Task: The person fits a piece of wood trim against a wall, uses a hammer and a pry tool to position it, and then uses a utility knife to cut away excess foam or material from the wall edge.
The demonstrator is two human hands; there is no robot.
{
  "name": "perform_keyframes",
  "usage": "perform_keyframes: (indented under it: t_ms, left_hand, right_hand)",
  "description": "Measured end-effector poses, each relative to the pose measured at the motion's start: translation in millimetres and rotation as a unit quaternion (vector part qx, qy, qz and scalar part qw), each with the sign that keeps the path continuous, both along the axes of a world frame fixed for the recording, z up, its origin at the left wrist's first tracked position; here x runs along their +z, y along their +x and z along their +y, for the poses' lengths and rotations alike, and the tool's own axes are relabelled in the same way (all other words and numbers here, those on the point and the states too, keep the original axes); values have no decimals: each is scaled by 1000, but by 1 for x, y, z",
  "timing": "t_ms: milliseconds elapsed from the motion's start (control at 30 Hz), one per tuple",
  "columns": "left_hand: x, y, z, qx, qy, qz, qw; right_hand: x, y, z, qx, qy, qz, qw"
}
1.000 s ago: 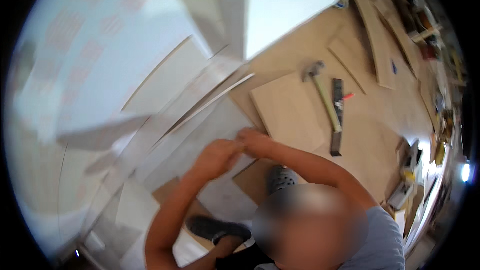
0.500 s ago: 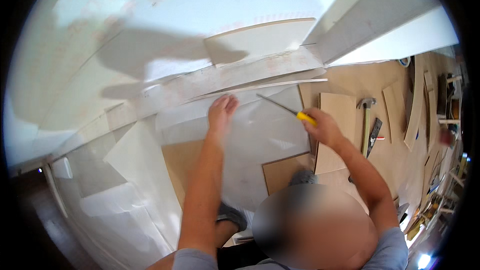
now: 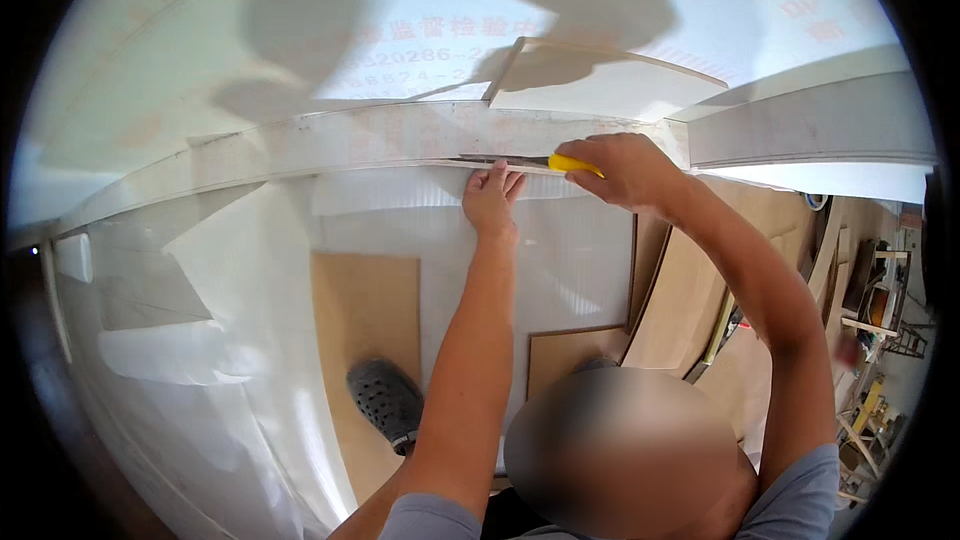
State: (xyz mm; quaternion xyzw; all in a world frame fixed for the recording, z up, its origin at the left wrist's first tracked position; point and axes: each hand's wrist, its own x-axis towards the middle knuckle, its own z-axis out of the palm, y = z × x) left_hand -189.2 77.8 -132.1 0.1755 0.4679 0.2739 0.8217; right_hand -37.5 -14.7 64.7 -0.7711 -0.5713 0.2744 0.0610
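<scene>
My right hand grips a file by its yellow handle. The file's long, dark, tapering blade lies nearly level along a thin pale strip at the front of the wall ledge. My left hand reaches up to that strip from below, with the thumb at its edge and the fingers curled against it near the blade. How firmly the fingertips press on the strip is partly hidden.
A pale panel leans on the wall above the ledge. Boards lie on the sheeted floor, with more planks at the right. A boxed beam juts out at the right. My shoe rests on a board. Tools and shelving stand farther right.
My right hand has brought the file up from above the floor onto the strip. My left hand has moved right and taken the strip's edge. The view has shifted.
</scene>
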Motion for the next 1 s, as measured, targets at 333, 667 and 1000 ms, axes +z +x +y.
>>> perform_keyframes:
  t_ms: [333,667,1000]
  left_hand:
    - [9,-1,0,1,-7,-8,1000]
    - [17,-1,-1,24,2,3,1000]
    - [19,1,-1,17,0,-7,1000]
  right_hand:
    - [-7,14,45,100,-58,-61,991]
    - [-2,-12,56,190,-86,-121,970]
    - [-14,8,74,203,-198,-95,954]
